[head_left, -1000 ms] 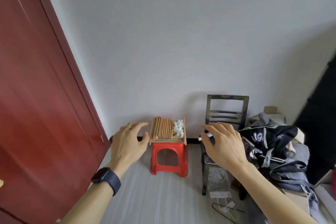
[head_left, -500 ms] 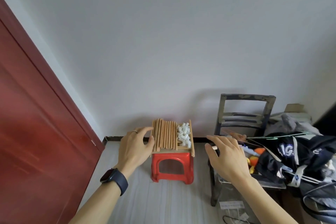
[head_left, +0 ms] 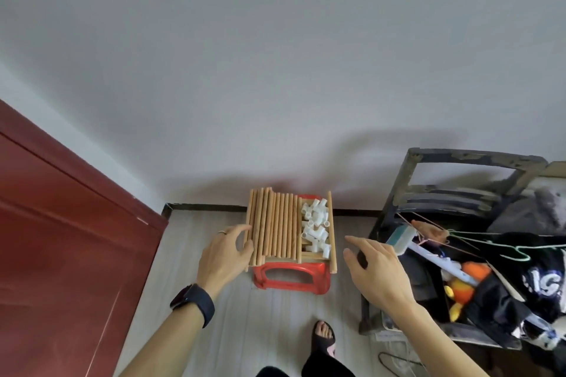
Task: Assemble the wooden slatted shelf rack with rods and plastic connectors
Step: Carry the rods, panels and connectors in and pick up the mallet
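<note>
A stack of wooden rods point(head_left: 273, 226) lies side by side on a wooden slatted panel that rests on a red plastic stool point(head_left: 291, 277). A heap of white plastic connectors point(head_left: 317, 226) fills the panel's right part, with one rod point(head_left: 331, 232) along its right edge. My left hand point(head_left: 225, 255), with a ring and a dark watch on the wrist, touches the left edge of the rods with its fingertips. My right hand point(head_left: 375, 266) hovers to the right of the stool with relaxed fingers and holds nothing.
A dark worn chair point(head_left: 459, 190) stands to the right, piled with clothes, hangers point(head_left: 502, 242) and toys. A red door point(head_left: 61, 239) fills the left. A white wall runs behind the stool. My sandalled foot point(head_left: 323, 335) stands on the pale floor point(head_left: 183, 239).
The view has come closer and tilted down. My left hand has reached the left edge of the rods. My right hand has left the chair and moved toward the stool.
</note>
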`<state>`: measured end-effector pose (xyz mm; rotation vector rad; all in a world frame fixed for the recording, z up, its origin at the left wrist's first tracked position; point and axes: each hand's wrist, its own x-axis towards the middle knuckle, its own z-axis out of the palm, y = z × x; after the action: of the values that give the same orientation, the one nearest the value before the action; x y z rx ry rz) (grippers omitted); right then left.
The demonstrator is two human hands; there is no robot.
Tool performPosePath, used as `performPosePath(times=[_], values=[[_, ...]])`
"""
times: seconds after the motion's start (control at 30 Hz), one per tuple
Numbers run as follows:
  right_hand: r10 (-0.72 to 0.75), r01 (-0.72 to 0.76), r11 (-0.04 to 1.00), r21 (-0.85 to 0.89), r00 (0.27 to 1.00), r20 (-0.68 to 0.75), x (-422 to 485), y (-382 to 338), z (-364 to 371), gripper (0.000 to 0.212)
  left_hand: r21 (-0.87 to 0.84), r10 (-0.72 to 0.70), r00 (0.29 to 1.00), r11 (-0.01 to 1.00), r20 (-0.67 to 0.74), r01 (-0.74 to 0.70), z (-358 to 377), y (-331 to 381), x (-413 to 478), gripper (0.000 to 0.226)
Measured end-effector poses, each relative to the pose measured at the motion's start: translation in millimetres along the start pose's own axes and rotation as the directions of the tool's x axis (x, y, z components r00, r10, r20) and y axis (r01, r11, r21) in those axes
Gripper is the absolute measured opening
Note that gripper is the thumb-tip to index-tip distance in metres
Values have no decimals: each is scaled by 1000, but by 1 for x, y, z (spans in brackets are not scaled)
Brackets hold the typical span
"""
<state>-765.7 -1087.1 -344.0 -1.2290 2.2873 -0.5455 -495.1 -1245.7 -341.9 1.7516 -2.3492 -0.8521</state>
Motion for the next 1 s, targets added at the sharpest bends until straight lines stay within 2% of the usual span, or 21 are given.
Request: performPosePath(times=[0.23, 0.37, 0.43, 0.5, 0.6, 0.73, 0.8, 0.87, 0.93, 1.0], values=[[169, -180, 983, 41, 967, 190, 80, 23, 53, 43, -79, -170, 970, 979, 174, 185, 44, -29, 94, 44], [312, -357, 927, 114, 903, 295, 127, 38, 95, 45, -136, -259, 925, 943, 277, 305, 78, -57, 147, 49], [368, -440, 879, 184, 871, 325, 148, 45, 114, 53, -184, -318, 895, 904, 314, 385, 91, -73, 170, 53], [438, -547, 785, 292, 823, 362, 170, 55, 134, 56, -242, -375, 855, 847, 357, 473, 106, -93, 194, 59], [522, -677, 608, 415, 734, 434, 206, 77, 170, 36, -308, -462, 785, 741, 412, 597, 131, -127, 229, 62], [615, -770, 472, 430, 637, 465, 252, 115, 210, 57, -368, -570, 694, 591, 440, 718, 164, -172, 267, 58], [655, -838, 355, 414, 539, 530, 270, 132, 222, 59, -356, -594, 619, 509, 514, 784, 182, -190, 281, 55], [630, -879, 260, 399, 468, 620, 280, 147, 232, 46, -357, -575, 556, 430, 600, 829, 199, -201, 288, 49], [571, -890, 208, 406, 448, 688, 286, 158, 239, 37, -370, -547, 514, 359, 661, 857, 212, -203, 292, 47], [551, -894, 207, 397, 442, 708, 289, 163, 244, 39, -389, -533, 498, 312, 684, 867, 220, -201, 294, 49]])
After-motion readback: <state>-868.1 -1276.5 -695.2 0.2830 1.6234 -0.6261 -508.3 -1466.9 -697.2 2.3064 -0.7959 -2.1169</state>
